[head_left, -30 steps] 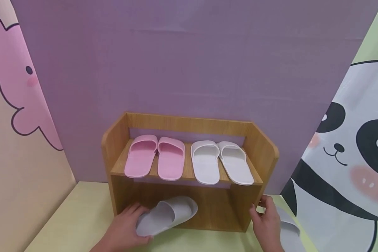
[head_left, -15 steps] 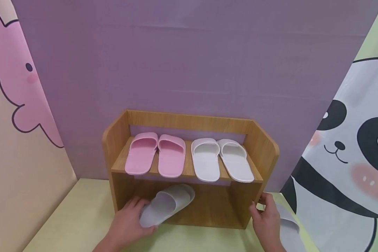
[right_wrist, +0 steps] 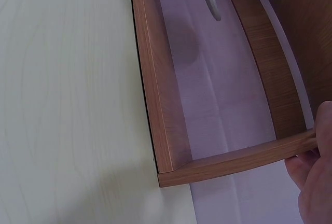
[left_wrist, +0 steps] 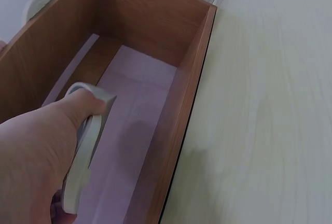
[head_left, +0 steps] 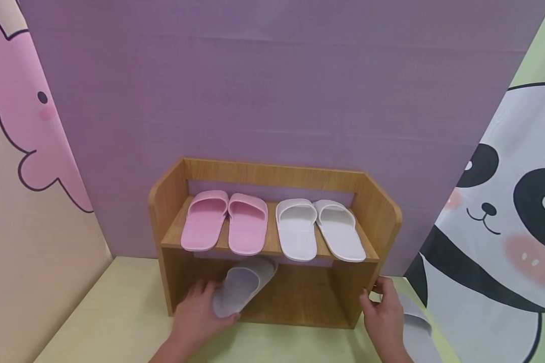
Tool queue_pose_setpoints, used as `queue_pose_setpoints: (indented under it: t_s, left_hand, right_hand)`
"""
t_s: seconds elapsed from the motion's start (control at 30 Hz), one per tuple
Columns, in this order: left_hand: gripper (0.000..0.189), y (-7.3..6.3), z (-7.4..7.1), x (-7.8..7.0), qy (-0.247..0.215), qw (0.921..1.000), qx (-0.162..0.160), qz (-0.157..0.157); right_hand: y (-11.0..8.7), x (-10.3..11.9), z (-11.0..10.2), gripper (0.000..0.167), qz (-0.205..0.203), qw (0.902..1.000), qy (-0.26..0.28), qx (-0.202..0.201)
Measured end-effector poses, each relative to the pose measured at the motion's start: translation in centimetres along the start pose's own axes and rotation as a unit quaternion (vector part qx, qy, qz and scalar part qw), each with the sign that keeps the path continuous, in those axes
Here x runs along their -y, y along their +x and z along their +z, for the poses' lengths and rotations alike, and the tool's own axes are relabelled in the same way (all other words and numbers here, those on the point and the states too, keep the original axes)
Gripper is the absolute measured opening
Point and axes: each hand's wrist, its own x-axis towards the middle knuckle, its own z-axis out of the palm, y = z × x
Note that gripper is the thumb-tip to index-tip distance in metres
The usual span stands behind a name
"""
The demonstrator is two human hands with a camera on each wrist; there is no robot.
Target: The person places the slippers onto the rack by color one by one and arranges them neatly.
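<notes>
My left hand (head_left: 197, 317) grips a light grey slipper (head_left: 238, 292) by its heel end. The slipper is tilted, with its strap end pointing into the lower compartment of a small wooden shoe rack (head_left: 272, 176). In the left wrist view the left hand (left_wrist: 36, 146) has its thumb over the slipper (left_wrist: 78, 177), in front of the compartment. My right hand (head_left: 383, 317) holds the front edge of the rack's right side panel, and the right wrist view shows the fingers round the panel (right_wrist: 244, 156). Part of the right hand is cut off there.
On the upper shelf sit two pink slippers (head_left: 247, 232) at left and two white slippers (head_left: 297, 237) at right. A second grey slipper (head_left: 420, 340) lies on the pale table (head_left: 95, 312) beside the right hand. A purple wall (head_left: 272, 91) stands behind the rack.
The left hand has moved the grey slipper forward and slightly right, deeper toward the lower compartment. The right hand stays on the side panel.
</notes>
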Motion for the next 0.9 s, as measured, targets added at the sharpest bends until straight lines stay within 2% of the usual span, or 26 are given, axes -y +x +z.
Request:
queue_pose_setpoints:
  t_s: [0.3, 0.57, 0.7, 0.9]
  left_hand:
    - [0.096, 1.0, 1.4, -1.3, 0.022, 0.9981, -0.006, -0.058]
    - [0.104, 1.8, 2.2, -2.1, 0.021, 0.9958, 0.002, -0.090]
    - [0.108, 1.9, 2.4, -2.5, 0.019, 0.9946, 0.007, -0.101]
    - [0.116, 1.4, 3.3, -3.6, -0.001, 0.9911, 0.026, -0.131]
  right_hand:
    - [0.5, 0.4, 0.3, 0.032, -0.003, 1.0000, 0.003, -0.006]
    - [0.6, 0.4, 0.6, 0.032, -0.016, 0.9997, 0.010, -0.013]
    - [0.5, 0.3, 0.6, 0.032, -0.020, 0.9994, 0.021, -0.017]
    - [-0.1, 0.0, 0.3, 0.035, -0.003, 0.9995, 0.023, -0.020]
